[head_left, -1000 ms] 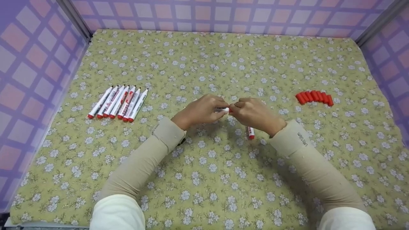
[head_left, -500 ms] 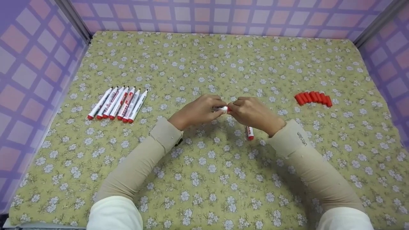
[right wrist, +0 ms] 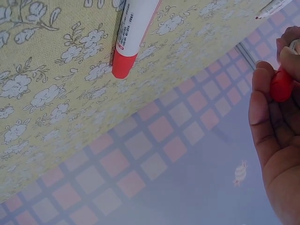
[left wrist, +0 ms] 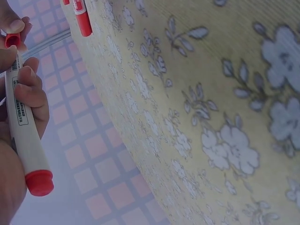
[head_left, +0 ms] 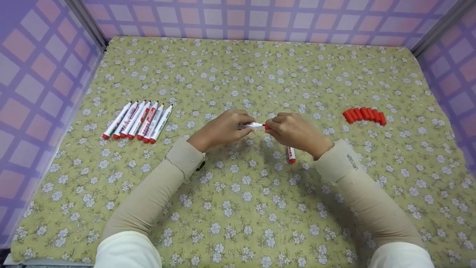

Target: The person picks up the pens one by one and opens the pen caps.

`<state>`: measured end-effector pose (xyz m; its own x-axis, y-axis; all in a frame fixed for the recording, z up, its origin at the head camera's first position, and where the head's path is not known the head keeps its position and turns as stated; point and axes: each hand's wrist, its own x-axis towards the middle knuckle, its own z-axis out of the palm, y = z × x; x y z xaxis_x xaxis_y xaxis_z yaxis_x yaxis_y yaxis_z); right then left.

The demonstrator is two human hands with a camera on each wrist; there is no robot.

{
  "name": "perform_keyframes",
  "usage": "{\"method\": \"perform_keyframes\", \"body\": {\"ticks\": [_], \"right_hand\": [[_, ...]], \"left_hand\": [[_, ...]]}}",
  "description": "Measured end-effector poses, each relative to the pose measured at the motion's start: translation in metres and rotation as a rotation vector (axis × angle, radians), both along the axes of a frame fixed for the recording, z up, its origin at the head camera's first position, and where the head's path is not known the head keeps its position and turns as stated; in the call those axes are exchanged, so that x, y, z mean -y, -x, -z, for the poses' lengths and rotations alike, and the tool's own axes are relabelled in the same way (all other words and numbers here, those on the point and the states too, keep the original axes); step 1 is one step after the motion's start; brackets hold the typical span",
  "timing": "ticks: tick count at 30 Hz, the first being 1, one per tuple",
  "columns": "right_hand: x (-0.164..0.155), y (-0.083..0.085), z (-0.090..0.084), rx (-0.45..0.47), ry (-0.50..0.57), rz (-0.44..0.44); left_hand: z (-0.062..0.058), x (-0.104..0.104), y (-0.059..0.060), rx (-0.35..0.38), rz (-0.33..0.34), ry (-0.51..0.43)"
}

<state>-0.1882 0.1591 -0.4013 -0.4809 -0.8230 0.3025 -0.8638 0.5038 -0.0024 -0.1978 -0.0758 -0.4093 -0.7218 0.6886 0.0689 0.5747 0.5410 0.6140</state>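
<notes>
Head view, frame centre: left hand (head_left: 223, 130) grips a marker (head_left: 253, 125); right hand (head_left: 293, 131) pinches its red cap (head_left: 266, 127), uncapping; next needs a straight pull.

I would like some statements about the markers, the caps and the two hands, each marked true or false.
1. The left hand holds a white marker. True.
2. The right hand is empty and lies flat on the cloth. False: its fingers pinch a red cap at the marker's tip.
3. A row of uncapped markers lies to the left of the hands. True.
4. The loose red caps are stacked in a box. False: they lie side by side on the floral cloth, to the right.
5. Another marker lies on the cloth beneath the right hand. True.
</notes>
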Motion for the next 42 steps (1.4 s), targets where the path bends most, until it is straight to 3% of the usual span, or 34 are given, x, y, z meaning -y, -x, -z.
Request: {"method": "perform_keyframes", "body": {"ticks": [5,17,28,36,42], "right_hand": [[-0.001,0.0,0.0,0.009,0.01,-0.001],[-0.006,0.0,0.002,0.013,0.015,0.012],[-0.01,0.0,0.005,0.024,0.004,0.017],[-0.013,0.002,0.008,-0.003,0.0,0.013],[-0.013,0.002,0.01,-0.001,0.003,0.019]], "left_hand": [[0.001,0.007,0.001,-0.025,-0.013,-0.013],[0.007,0.023,0.004,-0.005,-0.119,-0.051],[0.009,0.048,0.006,0.058,-0.35,-0.091],[0.013,0.068,0.012,0.064,-0.532,-0.113],[0.014,0.082,0.013,0.076,-0.612,-0.111]]}}
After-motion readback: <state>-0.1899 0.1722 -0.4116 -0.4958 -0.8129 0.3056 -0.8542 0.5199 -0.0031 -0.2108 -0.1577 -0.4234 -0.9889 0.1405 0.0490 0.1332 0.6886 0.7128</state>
